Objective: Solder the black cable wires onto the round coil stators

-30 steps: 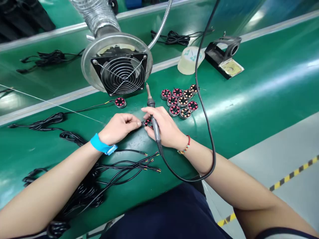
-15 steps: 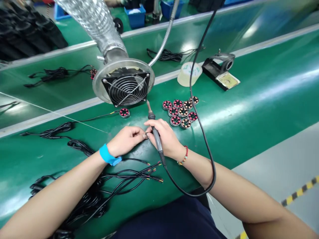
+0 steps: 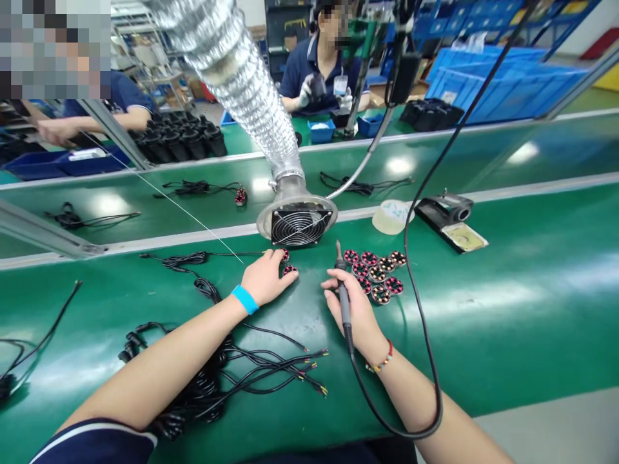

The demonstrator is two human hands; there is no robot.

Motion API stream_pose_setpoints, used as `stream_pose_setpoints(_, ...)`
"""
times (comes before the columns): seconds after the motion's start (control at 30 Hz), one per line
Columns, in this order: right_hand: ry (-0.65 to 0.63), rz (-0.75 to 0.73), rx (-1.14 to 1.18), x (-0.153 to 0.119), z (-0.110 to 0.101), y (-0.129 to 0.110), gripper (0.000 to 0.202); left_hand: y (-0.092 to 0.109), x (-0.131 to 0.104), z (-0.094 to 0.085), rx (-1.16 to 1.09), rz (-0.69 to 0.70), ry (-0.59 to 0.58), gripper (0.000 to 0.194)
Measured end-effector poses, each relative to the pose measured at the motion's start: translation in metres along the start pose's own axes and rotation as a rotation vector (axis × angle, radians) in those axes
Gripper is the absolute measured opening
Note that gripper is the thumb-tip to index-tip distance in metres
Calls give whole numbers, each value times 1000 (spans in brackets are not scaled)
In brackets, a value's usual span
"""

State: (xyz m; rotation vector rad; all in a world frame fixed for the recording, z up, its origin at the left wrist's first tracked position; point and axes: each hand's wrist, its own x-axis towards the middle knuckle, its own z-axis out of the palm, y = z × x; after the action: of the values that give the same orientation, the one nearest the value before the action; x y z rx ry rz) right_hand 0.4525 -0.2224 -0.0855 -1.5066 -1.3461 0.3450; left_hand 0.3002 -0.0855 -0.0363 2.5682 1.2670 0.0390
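My right hand is wrapped round a soldering iron, its tip pointing up and away; the index finger and thumb stick out to the left. My left hand, with a blue wristband, is over the bench below the fan. Its thumb and fingers are around a small round motor stator with red windings, partly hidden by the hand. Just behind it lies another stator, beside a black cable. A cluster of several stators, red and copper-coloured, sits right of the iron.
A fume extractor fan hangs on a foil duct. Behind the cluster stand a whitish tub and an iron holder with sponge. Black cables with bared ends lie at front left. The iron's cord loops over my right forearm. Two co-workers sit across.
My hands, close together before, have come apart. The left has moved to the stator below the fan; the right still holds the iron. The view has tilted up, showing the co-workers.
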Motion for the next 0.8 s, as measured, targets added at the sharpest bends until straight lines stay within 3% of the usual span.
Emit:
stream_pose_setpoints(0.1,11,-3,-6,-1,-1,-2,31,7,-3,0,57,-3,-36,67)
stream_pose_setpoints(0.3,14,-20,-12,1,-4,-4,28,11,-3,-6,89,-47,-39,40)
stream_pose_setpoints(0.4,17,-36,-5,2,-5,-6,27,3,-3,-15,90,-62,-75,33)
stream_pose_setpoints(0.5,19,-64,1,2,-6,-9,26,-18,3,-30,89,-124,-94,26)
stream_pose_setpoints(0.67,15,-157,-17,5,-9,-12,29,-63,43,-61,40,-253,-30,29)
stream_pose_setpoints(0.8,47,-224,-67,12,-9,-10,33,-73,98,-75,-40,-229,62,34)
